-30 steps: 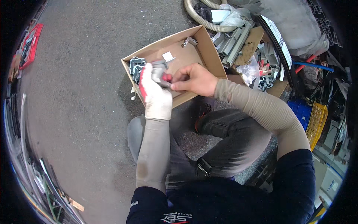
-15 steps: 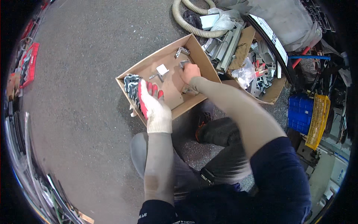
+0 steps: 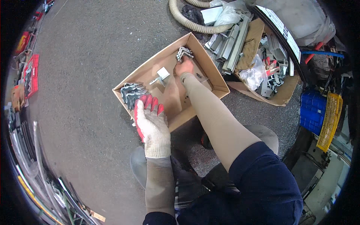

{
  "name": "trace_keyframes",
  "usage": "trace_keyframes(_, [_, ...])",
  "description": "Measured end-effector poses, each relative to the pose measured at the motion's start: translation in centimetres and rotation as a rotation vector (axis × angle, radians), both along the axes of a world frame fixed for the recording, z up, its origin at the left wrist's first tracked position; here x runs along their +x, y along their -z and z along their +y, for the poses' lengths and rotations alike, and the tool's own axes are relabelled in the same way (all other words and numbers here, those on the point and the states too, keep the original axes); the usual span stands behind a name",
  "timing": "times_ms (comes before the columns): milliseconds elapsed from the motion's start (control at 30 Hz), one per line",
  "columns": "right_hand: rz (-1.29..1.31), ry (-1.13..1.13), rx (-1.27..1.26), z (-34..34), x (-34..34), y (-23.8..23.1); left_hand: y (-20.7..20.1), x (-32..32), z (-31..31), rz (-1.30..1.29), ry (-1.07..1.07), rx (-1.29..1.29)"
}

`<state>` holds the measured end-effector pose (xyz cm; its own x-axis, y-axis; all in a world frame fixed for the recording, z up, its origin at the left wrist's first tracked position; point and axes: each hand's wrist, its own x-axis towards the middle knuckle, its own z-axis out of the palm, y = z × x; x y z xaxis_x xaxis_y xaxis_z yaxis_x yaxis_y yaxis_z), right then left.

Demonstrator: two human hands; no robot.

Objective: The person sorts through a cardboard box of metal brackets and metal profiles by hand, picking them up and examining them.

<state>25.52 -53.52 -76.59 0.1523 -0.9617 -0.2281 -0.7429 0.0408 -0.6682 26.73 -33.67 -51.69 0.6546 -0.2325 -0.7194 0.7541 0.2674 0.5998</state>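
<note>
A shallow cardboard box (image 3: 144, 67) sits on the floor before me. At its far corner my bare right hand (image 3: 184, 66) is closed on angled metal brackets (image 3: 184, 53); the fingertips are partly hidden. My left hand (image 3: 152, 120), in a white glove with red fingers, is held over the box's near left side, fingers stretched and palm up, with nothing in it. Just beyond it lies a row of dark grey metal pieces (image 3: 132, 93) in the left corner. A small white block (image 3: 162, 72) and a thin metal piece (image 3: 153, 81) rest mid-box.
Right of the box stand metal channels (image 3: 233, 45) and another carton (image 3: 279, 98) of metal parts and clear plastic. A ribbed hose (image 3: 180, 19) curls beyond. Blue (image 3: 312, 111) and yellow (image 3: 330, 120) crates are at the right; a red tray (image 3: 33, 75) and long rods (image 3: 41, 161) at the left.
My right hand has moved toward the box's far corner, onto the brackets. My left hand has drawn back slightly toward me, showing more of the grey pieces.
</note>
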Motion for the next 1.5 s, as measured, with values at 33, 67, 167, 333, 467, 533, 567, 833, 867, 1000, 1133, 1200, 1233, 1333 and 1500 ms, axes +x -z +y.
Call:
trace_keyframes(33, [-0.03,-0.041,0.015,0.7,0.2,0.0,0.3,0.2,0.2,-0.015,-0.003,0.006])
trace_keyframes(67, [-0.036,-0.046,0.028,1.0,0.3,-0.1,0.5,0.3,0.4,-0.029,-0.005,0.011])
trace_keyframes(167, [-0.075,-0.15,-0.011,0.4,-0.3,0.0,0.5,0.4,0.0,-0.022,-0.004,0.018])
trace_keyframes(333, [0.01,-0.29,-0.07,-2.1,-1.7,0.6,1.2,-0.3,-1.4,-0.005,0.019,-0.002])
trace_keyframes(467, [-0.016,-0.123,0.015,0.6,-0.8,-2.3,1.4,0.4,-0.5,-0.013,0.001,0.001])
trace_keyframes(533, [-0.04,-0.15,-0.013,2.1,-1.0,-2.7,1.3,0.5,-0.7,-0.019,-0.014,0.006])
trace_keyframes(567, [-0.046,-0.288,0.026,2.2,-1.8,-1.9,1.5,0.3,-1.4,-0.011,-0.012,0.0])
trace_keyframes(833, [0.028,-0.945,-0.153,3.4,-1.5,-2.9,2.0,1.0,-0.7,-0.015,-0.027,0.009])
trace_keyframes(867, [0.113,-1.013,-0.123,2.9,-1.4,-3.3,2.2,1.1,-0.5,-0.017,-0.023,0.002])
trace_keyframes(1000, [0.181,-1.2,-0.042,-0.2,-1.4,-7.8,2.5,0.8,-1.3,0.037,-0.026,0.005])
trace_keyframes(1133, [-0.084,-1.246,-0.041,1.1,-3.1,-16.3,3.1,0.8,-0.6,0.273,0.013,0.018])
trace_keyframes(1200, [-0.305,-1.296,0.017,2.5,-4.8,-20.3,2.0,0.6,-1.1,0.362,0.025,-0.08])
trace_keyframes(1233, [-0.312,-1.3,0.018,3.3,-5.3,-21.8,1.8,1.0,-0.5,0.265,0.146,-0.181])
trace_keyframes(1333, [-0.53,-1.311,-0.049,3.9,-6.7,-23.2,3.0,1.1,-0.2,0.185,-0.017,-0.117])
trace_keyframes(1500, [0.132,-1.506,-0.156,3.2,-8.8,-13.7,1.1,1.2,0.4,0.147,-0.094,-0.097])
